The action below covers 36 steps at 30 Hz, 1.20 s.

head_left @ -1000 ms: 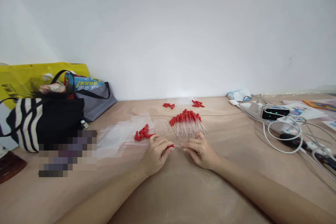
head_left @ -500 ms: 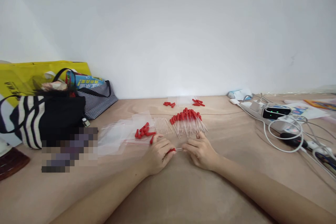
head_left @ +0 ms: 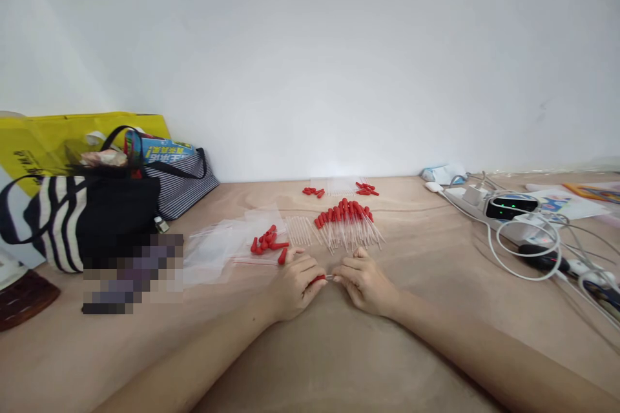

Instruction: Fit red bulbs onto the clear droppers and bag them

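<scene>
Between finger and thumb, my left hand (head_left: 296, 285) pinches a red rubber bulb (head_left: 318, 278), mostly covered by the fingers. From it a thin clear glass tube (head_left: 330, 277) runs to my right hand (head_left: 369, 285), whose closed fingers grip its other part. Only a short stretch of tube shows between the hands. Just beyond them lies a fan of droppers (head_left: 345, 222), their red bulbs pointing away from me. Left of the fan is a row of bare tubes (head_left: 301, 231). Loose red bulbs (head_left: 266, 241) lie on clear plastic bags (head_left: 213, 251), close to my left hand.
Against the wall, more red bulbs (head_left: 313, 192) and another small group of bulbs (head_left: 367, 189) flank a clear bag with tubes (head_left: 341, 186). Bags, including a black striped bag (head_left: 106, 222), stand at left. At right, white cables surround a power strip (head_left: 504, 222).
My right hand has moved left, closer to my left hand. Less of the tube shows between them. The left hand keeps its hold on the bulb.
</scene>
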Available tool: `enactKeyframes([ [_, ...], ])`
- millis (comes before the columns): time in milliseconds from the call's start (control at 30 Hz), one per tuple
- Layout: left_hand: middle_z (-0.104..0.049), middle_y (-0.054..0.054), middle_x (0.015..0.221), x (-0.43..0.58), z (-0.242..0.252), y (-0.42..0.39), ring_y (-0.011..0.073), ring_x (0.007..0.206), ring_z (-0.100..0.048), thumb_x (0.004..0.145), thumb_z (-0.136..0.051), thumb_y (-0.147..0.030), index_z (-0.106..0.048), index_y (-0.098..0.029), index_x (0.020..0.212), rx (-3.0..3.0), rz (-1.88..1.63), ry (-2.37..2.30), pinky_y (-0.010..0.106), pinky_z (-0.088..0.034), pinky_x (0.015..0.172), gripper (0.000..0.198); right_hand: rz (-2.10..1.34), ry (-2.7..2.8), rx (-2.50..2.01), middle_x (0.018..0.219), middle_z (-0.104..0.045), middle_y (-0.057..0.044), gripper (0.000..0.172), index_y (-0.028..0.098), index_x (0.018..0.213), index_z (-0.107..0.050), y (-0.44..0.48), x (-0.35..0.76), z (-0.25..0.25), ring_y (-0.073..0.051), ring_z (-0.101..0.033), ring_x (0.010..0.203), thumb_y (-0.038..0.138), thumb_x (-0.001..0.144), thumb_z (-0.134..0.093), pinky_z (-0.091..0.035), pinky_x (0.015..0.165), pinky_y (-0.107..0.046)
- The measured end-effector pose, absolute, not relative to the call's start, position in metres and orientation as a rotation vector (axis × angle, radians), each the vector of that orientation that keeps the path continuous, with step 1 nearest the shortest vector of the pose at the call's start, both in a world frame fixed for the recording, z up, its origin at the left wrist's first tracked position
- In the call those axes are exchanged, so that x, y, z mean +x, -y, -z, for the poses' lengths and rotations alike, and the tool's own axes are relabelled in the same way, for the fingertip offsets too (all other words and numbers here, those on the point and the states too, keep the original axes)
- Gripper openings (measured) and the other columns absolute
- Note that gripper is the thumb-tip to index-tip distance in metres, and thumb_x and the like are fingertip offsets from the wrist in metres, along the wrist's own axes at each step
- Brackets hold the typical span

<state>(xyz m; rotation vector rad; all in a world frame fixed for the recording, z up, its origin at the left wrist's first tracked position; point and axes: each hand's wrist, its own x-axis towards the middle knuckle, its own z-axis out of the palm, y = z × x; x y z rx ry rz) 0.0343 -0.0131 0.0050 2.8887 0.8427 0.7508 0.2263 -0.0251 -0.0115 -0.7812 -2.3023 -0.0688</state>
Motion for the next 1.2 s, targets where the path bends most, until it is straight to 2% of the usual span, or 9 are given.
enactKeyframes([
  [167, -0.061, 0.001, 0.074, 0.031, -0.006, 0.011, 0.0149, 0.076, -0.052, 0.087, -0.039, -0.022, -0.056, -0.018, 0.080, 2.917, -0.737, -0.919, 0.038, -0.022, 0.090, 0.018, 0.092, 2.389, -0.830, 0.071, -0.060, -0.003, 0.024, 0.015, 0.086, -0.059, 0.023, 0.229, 0.006, -0.012, -0.047, 0.065, 0.018, 0.088, -0.035, -0.024, 0.063, -0.027],
  [333, -0.062, 0.001, 0.079, 0.028, -0.010, 0.010, 0.0167, 0.083, -0.052, 0.087, -0.041, -0.023, -0.058, -0.021, 0.084, 2.929, -0.788, -1.000, 0.039, -0.022, 0.089, 0.018, 0.352, 2.378, -0.952, 0.069, -0.059, -0.002, 0.016, 0.019, 0.081, -0.062, 0.029, 0.232, 0.000, -0.014, -0.046, 0.070, 0.022, 0.083, -0.046, -0.020, 0.066, -0.031],
  [433, -0.061, 0.003, 0.093, 0.027, -0.011, 0.008, 0.0200, 0.090, -0.051, 0.084, -0.047, -0.027, -0.057, -0.023, 0.097, 2.894, -0.899, -1.174, 0.041, -0.023, 0.089, 0.017, 0.376, 2.333, -1.053, 0.068, -0.060, -0.002, 0.015, 0.018, 0.080, -0.062, 0.028, 0.234, 0.001, -0.014, -0.047, 0.070, 0.021, 0.082, -0.047, -0.019, 0.065, -0.031],
  [533, -0.058, 0.008, 0.103, 0.024, -0.009, 0.005, 0.0251, 0.098, -0.047, 0.078, -0.052, -0.030, -0.052, -0.020, 0.108, 2.798, -1.033, -1.474, 0.043, -0.025, 0.087, 0.032, 0.258, 2.138, -1.304, 0.070, -0.063, -0.001, 0.017, 0.019, 0.088, -0.060, 0.015, 0.235, 0.000, -0.015, -0.051, 0.070, 0.020, 0.080, -0.046, -0.021, 0.066, -0.030],
  [633, -0.055, 0.010, 0.104, 0.017, -0.008, 0.000, 0.0282, 0.099, -0.044, 0.076, -0.055, -0.029, -0.056, -0.019, 0.102, 2.670, -1.120, -1.751, 0.043, -0.029, 0.084, 0.028, 0.086, 1.912, -1.587, 0.069, -0.063, 0.000, 0.023, 0.019, 0.097, -0.057, -0.006, 0.232, -0.007, -0.015, -0.055, 0.071, 0.020, 0.077, -0.045, -0.022, 0.070, -0.030],
  [733, -0.053, 0.011, 0.107, 0.007, -0.008, -0.004, 0.0298, 0.100, -0.042, 0.074, -0.056, -0.028, -0.060, -0.019, 0.095, 2.586, -1.147, -1.950, 0.043, -0.031, 0.082, 0.022, -0.029, 1.809, -1.785, 0.072, -0.064, -0.001, 0.023, 0.018, 0.096, -0.055, -0.027, 0.220, -0.014, -0.017, -0.057, 0.073, 0.020, 0.075, -0.045, -0.023, 0.072, -0.030],
  [867, -0.052, 0.011, 0.105, -0.002, -0.010, -0.008, 0.0308, 0.099, -0.042, 0.070, -0.061, -0.033, -0.062, -0.020, 0.091, 2.526, -1.071, -2.079, 0.044, -0.032, 0.079, 0.024, -0.087, 1.763, -1.958, 0.076, -0.065, -0.004, 0.020, 0.018, 0.092, -0.054, -0.045, 0.202, -0.019, -0.020, -0.058, 0.075, 0.020, 0.075, -0.043, -0.023, 0.074, -0.032],
  [1000, -0.054, 0.009, 0.097, -0.003, -0.011, -0.007, 0.0292, 0.093, -0.044, 0.068, -0.062, -0.038, -0.062, -0.021, 0.080, 2.522, -0.948, -2.121, 0.042, -0.032, 0.075, 0.021, -0.088, 1.800, -2.013, 0.079, -0.066, -0.007, 0.019, 0.017, 0.089, -0.055, -0.054, 0.193, -0.019, -0.021, -0.059, 0.078, 0.020, 0.075, -0.042, -0.023, 0.075, -0.034],
  [1200, -0.055, 0.006, 0.083, -0.002, -0.012, -0.003, 0.0247, 0.083, -0.047, 0.068, -0.059, -0.050, -0.059, -0.020, 0.070, 2.629, -0.851, -2.087, 0.038, -0.031, 0.071, 0.029, 0.004, 1.896, -1.990, 0.080, -0.066, -0.007, 0.020, 0.018, 0.089, -0.056, -0.054, 0.193, -0.016, -0.021, -0.059, 0.078, 0.022, 0.077, -0.040, -0.021, 0.075, -0.035],
])
